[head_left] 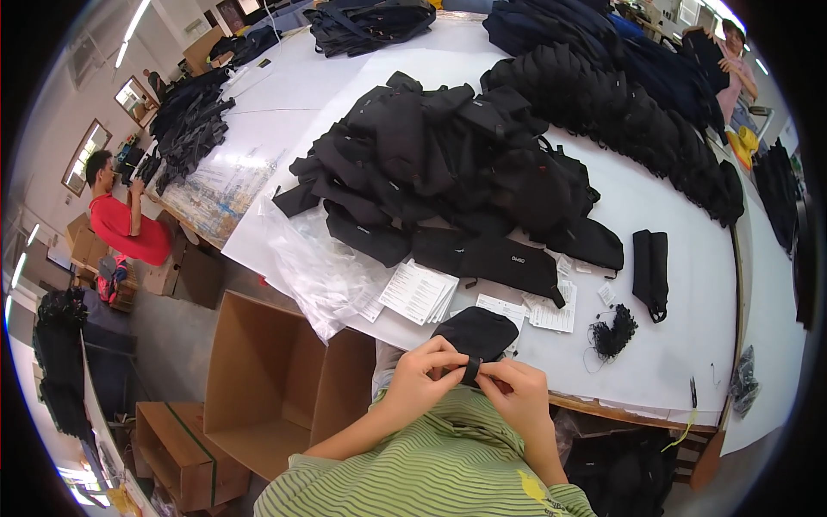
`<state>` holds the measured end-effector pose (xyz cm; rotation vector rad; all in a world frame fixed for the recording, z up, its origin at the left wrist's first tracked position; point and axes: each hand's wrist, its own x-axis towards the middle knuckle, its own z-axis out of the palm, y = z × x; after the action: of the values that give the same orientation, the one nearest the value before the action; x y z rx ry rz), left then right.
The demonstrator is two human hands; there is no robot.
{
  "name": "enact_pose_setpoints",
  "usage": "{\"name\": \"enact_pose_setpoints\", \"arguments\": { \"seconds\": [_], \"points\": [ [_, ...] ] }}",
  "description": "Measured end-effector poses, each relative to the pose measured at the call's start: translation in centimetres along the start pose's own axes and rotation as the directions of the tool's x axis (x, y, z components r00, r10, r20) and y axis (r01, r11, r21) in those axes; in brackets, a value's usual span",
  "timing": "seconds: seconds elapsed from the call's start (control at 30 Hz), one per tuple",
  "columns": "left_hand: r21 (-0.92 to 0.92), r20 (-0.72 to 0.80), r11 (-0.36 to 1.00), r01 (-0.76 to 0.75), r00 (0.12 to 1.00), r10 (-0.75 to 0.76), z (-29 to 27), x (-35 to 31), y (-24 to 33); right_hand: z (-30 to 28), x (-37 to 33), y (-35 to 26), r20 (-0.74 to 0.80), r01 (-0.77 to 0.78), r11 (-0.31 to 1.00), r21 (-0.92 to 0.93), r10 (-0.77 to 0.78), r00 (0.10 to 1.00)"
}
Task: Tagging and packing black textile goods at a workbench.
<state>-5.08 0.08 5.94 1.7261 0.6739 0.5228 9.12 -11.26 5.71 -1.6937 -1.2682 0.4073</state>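
Observation:
A small black fabric pouch [478, 330] lies at the table's near edge, its end toward me. My left hand [428, 369] pinches a short black strap [470, 371] at that end from the left. From the right, the fingertips of my right hand [515, 388] are closed on the same strap. Whether anything small sits between the fingertips is hidden. Just beyond are stacks of white printed cards [419, 293] and a large heap of black pouches [431, 164]. A tangle of thin black cords [612, 332] rests to the right of my hands.
Crumpled clear plastic [314, 258] hangs over the table's left edge. Cardboard boxes [258, 370] stand on the floor at left. A single black pouch [650, 274] and small snips [693, 393] lie at right. One person in red [129, 226] works at left, another [739, 77] far right.

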Motion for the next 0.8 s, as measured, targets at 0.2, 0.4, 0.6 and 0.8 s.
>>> {"name": "enact_pose_setpoints", "arguments": {
  "seconds": [0.2,0.4,0.6,0.8],
  "points": [
    [-0.020,-0.092,0.992,-0.126,0.988,0.124,0.2,0.6,0.4,-0.2,0.1,-0.5,0.077,-0.284,0.939,0.193,0.275,0.958],
    [-0.386,-0.161,0.914,-0.126,0.985,0.068,0.1,0.5,0.7,-1.9,-1.0,1.0,0.108,-0.300,0.530,0.793,0.362,0.926],
    [-0.565,0.212,0.785,0.253,0.964,-0.159,-0.1,0.5,2.0,-2.2,-1.2,2.1,0.045,-0.205,0.438,0.875,0.349,0.936],
    [-0.358,0.225,0.918,0.172,0.970,-0.094,0.5,1.3,3.2,-1.2,0.0,2.0,0.128,-0.328,0.398,0.857,0.451,0.883]
  ]
}}
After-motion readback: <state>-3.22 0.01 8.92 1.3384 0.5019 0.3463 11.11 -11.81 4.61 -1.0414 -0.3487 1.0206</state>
